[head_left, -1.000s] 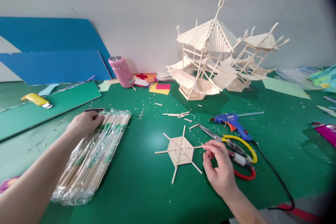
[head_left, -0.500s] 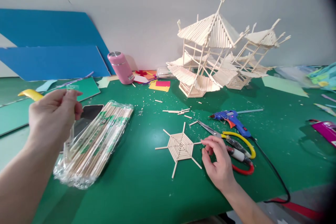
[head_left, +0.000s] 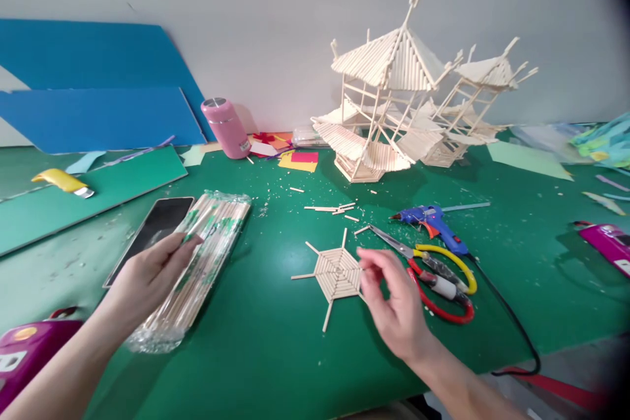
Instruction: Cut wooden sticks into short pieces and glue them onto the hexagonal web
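Your left hand is over the long bundle of pale wooden sticks in clear, green-printed plastic wrap, its thumb and forefinger drawn close together above the upper half of the wrap; you cannot tell from here whether they pinch the film or anything thin. Just left of those fingers, partly behind your hand, lies a flat black rectangular phone. Farther left, beyond your knuckles, a yellow-handled cutter rests on a flat green board, and a magenta plastic object sits beside your left forearm, cut off by the view.

Your right hand has its fingers loosely curled, thumb and forefinger at the right edge of the pale web-shaped wooden-stick panel. They cover part of that edge, so whether they grip it cannot be told. The panel lies flat on the green tabletop, immediately left of those fingertips, its spokes sticking out around it. Just right of your right fingers is a pointed metal tool with one yellow and one red handle; beyond it lies a blue glue gun with an orange trigger. Short cut wooden pieces lie ahead of these fingers, and farther ahead stands a tiered pale wooden-stick pagoda
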{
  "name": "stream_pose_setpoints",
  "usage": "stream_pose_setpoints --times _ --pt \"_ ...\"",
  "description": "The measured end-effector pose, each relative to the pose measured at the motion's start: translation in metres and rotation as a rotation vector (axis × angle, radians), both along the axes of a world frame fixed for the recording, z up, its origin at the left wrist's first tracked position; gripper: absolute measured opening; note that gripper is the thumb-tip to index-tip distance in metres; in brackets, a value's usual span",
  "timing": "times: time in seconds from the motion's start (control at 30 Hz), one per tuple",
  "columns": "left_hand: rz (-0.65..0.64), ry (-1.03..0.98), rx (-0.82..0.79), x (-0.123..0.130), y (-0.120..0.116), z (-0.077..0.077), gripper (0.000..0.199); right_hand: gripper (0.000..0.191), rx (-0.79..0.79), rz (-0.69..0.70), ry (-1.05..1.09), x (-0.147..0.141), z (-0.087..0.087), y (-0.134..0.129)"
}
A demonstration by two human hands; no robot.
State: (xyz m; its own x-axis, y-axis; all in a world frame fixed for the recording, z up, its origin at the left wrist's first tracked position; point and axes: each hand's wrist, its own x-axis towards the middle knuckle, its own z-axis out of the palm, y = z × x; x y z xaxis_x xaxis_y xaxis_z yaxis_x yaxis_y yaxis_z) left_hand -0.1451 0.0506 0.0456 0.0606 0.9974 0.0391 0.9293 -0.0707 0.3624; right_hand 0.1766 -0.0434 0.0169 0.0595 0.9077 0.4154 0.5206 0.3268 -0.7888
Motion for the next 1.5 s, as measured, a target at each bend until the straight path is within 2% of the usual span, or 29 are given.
stream_pose_setpoints --times 0.03,0.13,0.23,0.27,0.3,0.4,0.47,0.53,0.67,0.73,0.87,1.0,1.07,1.17,1.2,1.27,1.33,1.43,1.5 --pt "-0.050 -0.015 0.031 -0.002 -0.006 -0.003 0.027 0.029 -0.030 0.081 0.027 -0.013 0.008 0.005" --pt "-0.189 -0.019 0.149 -0.007 -0.022 -0.010 0.021 0.037 -0.394 0.407 0.415 -0.064 0.026 0.022" --pt "-0.306 0.032 0.282 -0.008 -0.036 -0.014 0.021 0.072 -0.715 0.525 0.705 -0.119 0.027 0.037" --pt "-0.342 0.035 0.317 -0.008 -0.040 -0.015 0.022 0.075 -0.753 0.552 0.775 -0.134 0.024 0.040" --pt "-0.373 0.035 0.346 -0.008 -0.043 -0.016 0.023 0.070 -0.756 0.592 0.833 -0.147 0.021 0.043" --pt "-0.398 0.081 0.383 -0.009 -0.048 -0.018 0.017 0.033 -0.535 0.633 0.793 -0.162 0.015 0.047" --pt "-0.346 0.155 0.367 -0.013 -0.046 -0.023 0.014 0.026 -0.347 0.587 0.686 -0.157 0.015 0.047" --pt "-0.269 0.224 0.333 -0.019 -0.043 -0.029 0.017 0.025 -0.225 0.536 0.620 -0.145 0.021 0.048" --pt "-0.184 0.335 0.258 -0.028 -0.035 -0.041 0.023 0.015 -0.187 0.439 0.686 -0.111 0.036 0.058" --pt "-0.137 0.370 0.197 -0.028 -0.032 -0.043 0.022 0.016 -0.197 0.286 0.839 -0.091 0.041 0.067" --pt "-0.048 0.432 0.128 -0.026 -0.032 -0.035 0.025 0.019 -0.145 0.048 0.972 -0.046 0.043 0.081" --pt "0.031 0.487 0.282 -0.005 -0.037 -0.022 0.035 0.018 -0.148 -0.079 1.010 -0.010 0.033 0.069" --pt "-0.042 0.477 0.346 0.012 -0.038 -0.020 0.041 0.019 -0.167 -0.122 1.019 0.000 0.025 0.060" --pt "-0.320 0.507 0.248 0.029 -0.034 -0.028 0.039 0.022 -0.195 -0.172 1.025 0.008 0.016 0.049" --pt "-0.353 0.513 0.228 0.030 -0.031 -0.032 0.036 0.022 -0.203 -0.184 1.024 0.011 0.013 0.047" --pt "-0.358 0.520 0.224 0.028 -0.026 -0.038 0.034 0.023 -0.217 -0.198 1.016 0.014 0.008 0.043" --pt "-0.332 0.490 0.245 0.023 -0.023 -0.038 0.033 0.025 -0.231 -0.200 0.994 0.017 0.005 0.039" --pt "-0.238 0.334 0.340 0.031 -0.030 -0.024 0.033 0.025 -0.256 -0.175 0.930 0.017 0.002 0.031" --pt "-0.261 0.122 0.345 0.050 -0.043 -0.011 0.031 0.023 -0.278 -0.135 0.872 0.014 0.003 0.025"
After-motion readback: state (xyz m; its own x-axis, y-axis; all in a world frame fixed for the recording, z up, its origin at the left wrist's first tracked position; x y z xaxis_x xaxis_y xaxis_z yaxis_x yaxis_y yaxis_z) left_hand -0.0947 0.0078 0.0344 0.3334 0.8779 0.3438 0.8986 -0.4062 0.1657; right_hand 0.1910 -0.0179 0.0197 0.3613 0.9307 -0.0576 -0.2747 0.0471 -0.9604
